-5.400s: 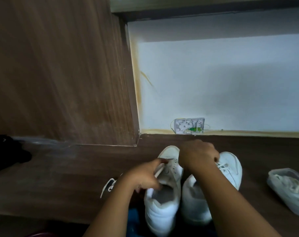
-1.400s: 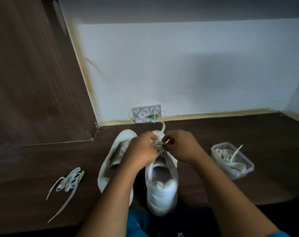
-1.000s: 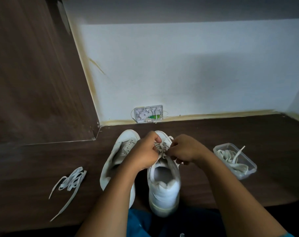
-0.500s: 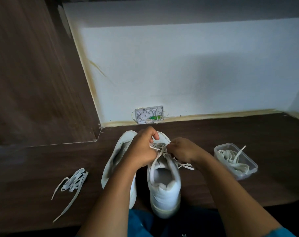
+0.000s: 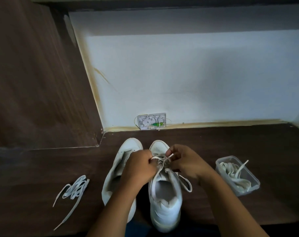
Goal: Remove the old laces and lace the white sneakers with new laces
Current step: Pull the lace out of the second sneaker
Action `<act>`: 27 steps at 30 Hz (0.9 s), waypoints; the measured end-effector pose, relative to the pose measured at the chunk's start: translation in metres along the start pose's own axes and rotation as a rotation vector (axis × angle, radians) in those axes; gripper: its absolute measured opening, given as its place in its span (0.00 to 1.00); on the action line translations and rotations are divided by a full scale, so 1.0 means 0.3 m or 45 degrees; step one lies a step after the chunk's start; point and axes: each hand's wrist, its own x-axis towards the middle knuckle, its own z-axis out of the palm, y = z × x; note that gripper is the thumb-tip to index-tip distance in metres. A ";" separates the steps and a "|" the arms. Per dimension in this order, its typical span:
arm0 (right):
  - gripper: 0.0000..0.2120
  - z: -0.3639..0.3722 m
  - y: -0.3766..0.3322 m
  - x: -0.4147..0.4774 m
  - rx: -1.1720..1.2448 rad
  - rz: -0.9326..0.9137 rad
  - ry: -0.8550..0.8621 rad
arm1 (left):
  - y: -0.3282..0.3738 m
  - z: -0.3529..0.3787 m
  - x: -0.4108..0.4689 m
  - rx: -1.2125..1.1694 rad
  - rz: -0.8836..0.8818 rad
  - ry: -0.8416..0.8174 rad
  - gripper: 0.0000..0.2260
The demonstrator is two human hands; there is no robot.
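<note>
Two white sneakers stand side by side on the dark wooden surface, toes toward the wall. The left sneaker [image 5: 126,151] shows no lace and lies partly under my left arm. The right sneaker [image 5: 165,200] still carries its lace [image 5: 185,183], one end hanging over its right side. My left hand [image 5: 139,165] pinches a strand of that lace over the eyelets. My right hand [image 5: 184,161] pinches the lace near the toe end. A loose white lace [image 5: 73,189] lies bundled on the surface at the left.
A clear plastic container [image 5: 237,176] holding white laces sits to the right of the shoes. A small white wall box [image 5: 151,121] sits at the base of the white wall. A brown wooden panel [image 5: 34,82] rises at the left.
Both hands stayed over the right sneaker's eyelets and have loosened its lace; a lace end now hangs over the shoe's right side. Earlier, my hands worked on the left sneaker.
</note>
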 end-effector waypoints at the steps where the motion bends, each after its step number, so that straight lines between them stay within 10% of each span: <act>1: 0.13 -0.006 0.003 0.002 -0.029 -0.012 0.016 | -0.003 0.007 0.000 -0.140 -0.052 -0.038 0.11; 8: 0.19 0.034 -0.016 0.036 -0.614 -0.306 0.217 | 0.041 0.032 0.030 -1.379 -0.649 -0.065 0.12; 12: 0.15 0.053 0.007 0.035 -0.230 -0.188 0.322 | 0.046 0.003 0.029 -1.541 -0.626 -0.256 0.11; 20: 0.14 0.038 -0.029 0.003 0.240 -0.005 0.396 | 0.033 -0.029 0.007 -1.358 -0.382 -0.274 0.16; 27: 0.11 0.055 -0.045 -0.013 -0.239 0.032 0.480 | -0.003 -0.010 0.038 -0.412 0.070 0.091 0.09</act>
